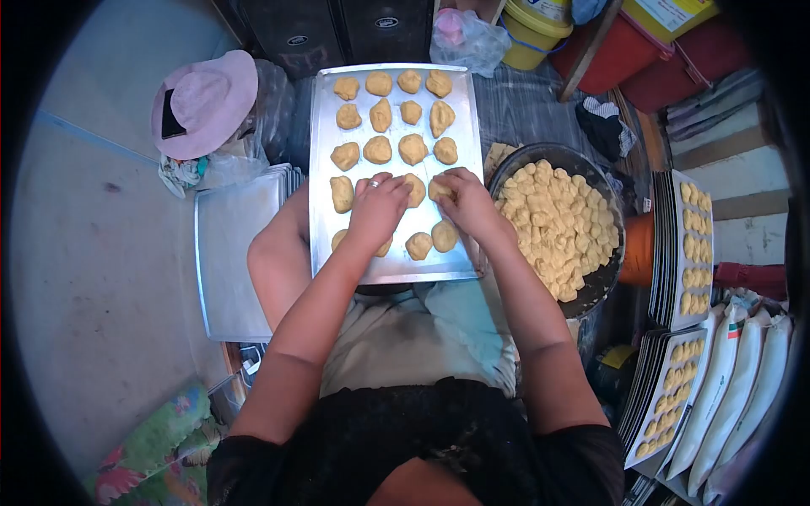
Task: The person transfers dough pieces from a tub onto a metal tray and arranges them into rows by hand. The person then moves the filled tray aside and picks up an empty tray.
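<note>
A metal baking tray [395, 271] lies across my lap, carrying rows of yellowish dough balls [377, 149]. My left hand [380, 207], with a ring on one finger, curls down over the fourth row, its fingers closed on a dough ball that is mostly covered. Just right of its fingertips sits another dough ball [415, 191]. My right hand [467, 201] has its fingers bent round a dough ball [438, 189] near the tray's right edge. My left wrist partly hides the dough in the nearest row. To the right stands a wide dark basin [614, 253] heaped with small dough pieces [557, 223].
Stacked metal trays [240, 261] stand at my left, below a pink hat [207, 101]. At the right are more stacked trays with small dough pieces [696, 244] and several white sacks [726, 396]. Yellow [533, 34] and red buckets [607, 59] are at the back.
</note>
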`<state>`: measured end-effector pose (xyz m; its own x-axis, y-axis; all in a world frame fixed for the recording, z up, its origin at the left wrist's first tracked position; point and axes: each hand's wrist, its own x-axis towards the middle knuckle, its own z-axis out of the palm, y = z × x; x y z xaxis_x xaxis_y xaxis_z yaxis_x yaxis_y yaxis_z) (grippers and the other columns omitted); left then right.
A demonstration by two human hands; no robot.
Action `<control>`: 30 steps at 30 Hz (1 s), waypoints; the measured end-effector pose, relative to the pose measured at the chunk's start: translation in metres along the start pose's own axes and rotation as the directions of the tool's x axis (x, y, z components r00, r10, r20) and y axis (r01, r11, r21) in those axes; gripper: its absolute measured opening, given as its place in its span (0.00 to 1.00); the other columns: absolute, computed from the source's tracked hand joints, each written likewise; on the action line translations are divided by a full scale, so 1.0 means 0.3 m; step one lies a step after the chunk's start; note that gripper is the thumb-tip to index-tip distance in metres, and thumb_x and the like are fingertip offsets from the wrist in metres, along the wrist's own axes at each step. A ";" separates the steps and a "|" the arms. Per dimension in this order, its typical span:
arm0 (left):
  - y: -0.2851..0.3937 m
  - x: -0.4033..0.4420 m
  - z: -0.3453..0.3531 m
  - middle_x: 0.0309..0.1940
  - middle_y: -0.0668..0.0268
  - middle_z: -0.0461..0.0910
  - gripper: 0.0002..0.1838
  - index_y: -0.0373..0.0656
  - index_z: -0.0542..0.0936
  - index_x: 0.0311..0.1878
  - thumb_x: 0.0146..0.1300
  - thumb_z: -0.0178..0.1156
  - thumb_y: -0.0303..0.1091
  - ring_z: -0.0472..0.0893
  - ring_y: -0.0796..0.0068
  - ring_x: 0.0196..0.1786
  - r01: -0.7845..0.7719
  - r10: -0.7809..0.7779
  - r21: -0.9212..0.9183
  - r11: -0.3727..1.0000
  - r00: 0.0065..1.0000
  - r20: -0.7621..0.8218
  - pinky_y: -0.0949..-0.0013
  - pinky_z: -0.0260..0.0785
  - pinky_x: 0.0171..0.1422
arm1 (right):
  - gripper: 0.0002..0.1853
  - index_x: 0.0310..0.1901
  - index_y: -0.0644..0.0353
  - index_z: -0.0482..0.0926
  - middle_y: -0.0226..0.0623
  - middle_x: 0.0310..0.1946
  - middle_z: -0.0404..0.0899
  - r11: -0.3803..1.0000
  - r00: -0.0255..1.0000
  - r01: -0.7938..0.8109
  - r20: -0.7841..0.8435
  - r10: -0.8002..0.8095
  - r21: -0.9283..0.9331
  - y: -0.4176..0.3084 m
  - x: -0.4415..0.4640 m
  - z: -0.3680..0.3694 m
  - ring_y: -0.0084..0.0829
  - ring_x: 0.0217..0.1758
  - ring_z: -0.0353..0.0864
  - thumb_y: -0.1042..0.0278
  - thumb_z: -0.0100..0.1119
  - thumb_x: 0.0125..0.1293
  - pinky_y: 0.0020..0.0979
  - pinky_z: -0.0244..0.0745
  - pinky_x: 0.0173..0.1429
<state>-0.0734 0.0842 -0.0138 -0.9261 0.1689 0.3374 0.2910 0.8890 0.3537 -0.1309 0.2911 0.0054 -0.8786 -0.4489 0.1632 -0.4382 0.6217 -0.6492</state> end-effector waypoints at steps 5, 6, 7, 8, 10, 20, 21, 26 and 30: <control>0.005 0.005 -0.053 0.51 0.67 0.83 0.15 0.48 0.84 0.51 0.60 0.63 0.33 0.76 0.62 0.60 0.052 -0.053 0.009 0.999 0.996 0.067 0.55 0.61 0.64 | 0.18 0.55 0.60 0.82 0.46 0.56 0.79 0.994 0.996 0.085 -0.004 -0.086 -0.065 0.023 -0.036 0.030 0.47 0.59 0.77 0.74 0.62 0.62 0.37 0.75 0.62; 0.011 -0.010 -0.073 0.52 0.66 0.82 0.16 0.48 0.84 0.52 0.59 0.63 0.33 0.76 0.61 0.60 0.087 -0.088 0.019 0.996 0.996 0.031 0.54 0.61 0.65 | 0.18 0.53 0.59 0.83 0.44 0.54 0.80 0.998 0.996 0.062 -0.058 -0.063 -0.029 0.024 -0.045 0.032 0.47 0.57 0.77 0.73 0.62 0.60 0.39 0.75 0.61; 0.016 -0.036 -0.094 0.54 0.66 0.82 0.18 0.47 0.83 0.53 0.59 0.64 0.33 0.76 0.61 0.60 0.121 -0.121 0.029 0.992 0.993 -0.003 0.54 0.60 0.65 | 0.18 0.52 0.57 0.83 0.42 0.52 0.80 0.999 0.993 0.040 -0.113 -0.038 0.012 0.026 -0.060 0.036 0.47 0.56 0.78 0.71 0.63 0.59 0.40 0.74 0.60; 0.012 -0.050 -0.110 0.55 0.65 0.82 0.19 0.47 0.83 0.54 0.59 0.65 0.34 0.76 0.60 0.60 0.157 -0.155 0.038 0.987 0.987 -0.036 0.53 0.60 0.66 | 0.17 0.50 0.56 0.84 0.41 0.50 0.81 0.998 0.987 0.019 -0.163 -0.010 0.055 0.026 -0.076 0.039 0.47 0.54 0.78 0.70 0.64 0.57 0.41 0.73 0.59; -0.022 -0.065 -0.106 0.56 0.63 0.80 0.19 0.46 0.82 0.55 0.59 0.64 0.34 0.75 0.59 0.60 0.165 -0.167 0.055 0.985 0.985 0.033 0.53 0.61 0.66 | 0.18 0.51 0.56 0.84 0.40 0.48 0.81 0.998 0.993 -0.054 -0.101 0.055 0.019 -0.016 -0.102 -0.001 0.47 0.52 0.78 0.69 0.66 0.56 0.41 0.73 0.56; 0.065 -0.191 -0.163 0.49 0.62 0.82 0.15 0.43 0.83 0.50 0.60 0.64 0.34 0.77 0.58 0.54 0.257 -0.257 0.027 0.966 0.966 0.001 0.55 0.64 0.62 | 0.25 0.57 0.47 0.81 0.30 0.48 0.81 0.945 0.963 0.267 0.099 -0.252 -0.191 -0.102 -0.265 0.078 0.35 0.55 0.73 0.64 0.69 0.54 0.45 0.57 0.62; 0.075 -0.226 -0.157 0.49 0.62 0.82 0.14 0.44 0.83 0.49 0.60 0.64 0.34 0.77 0.58 0.53 0.218 -0.218 0.025 0.976 0.976 -0.011 0.55 0.64 0.60 | 0.25 0.58 0.47 0.80 0.29 0.48 0.81 0.952 0.968 0.251 0.073 -0.241 -0.174 -0.092 -0.263 0.095 0.35 0.56 0.73 0.64 0.69 0.55 0.45 0.57 0.62; 0.078 -0.302 -0.039 0.45 0.65 0.81 0.12 0.45 0.85 0.46 0.60 0.64 0.36 0.77 0.60 0.50 0.142 -0.139 0.103 0.985 0.990 -0.038 0.56 0.66 0.55 | 0.27 0.60 0.49 0.79 0.29 0.52 0.80 0.950 0.964 0.267 0.036 -0.265 -0.160 -0.079 -0.247 0.138 0.36 0.57 0.72 0.65 0.67 0.56 0.46 0.56 0.63; 0.106 -0.283 -0.062 0.44 0.64 0.77 0.11 0.46 0.84 0.46 0.61 0.62 0.35 0.76 0.63 0.51 0.109 -0.102 0.120 0.987 0.993 -0.062 0.58 0.67 0.54 | 0.28 0.61 0.50 0.78 0.36 0.56 0.78 0.945 0.961 0.269 -0.006 -0.275 -0.185 -0.108 -0.260 0.109 0.40 0.56 0.73 0.64 0.69 0.57 0.45 0.56 0.65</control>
<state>0.0191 0.0902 -0.0148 -0.9343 0.0506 0.3529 0.1574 0.9467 0.2810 -0.0418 0.2848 -0.0106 -0.7254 -0.5984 0.3402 -0.6858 0.5858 -0.4319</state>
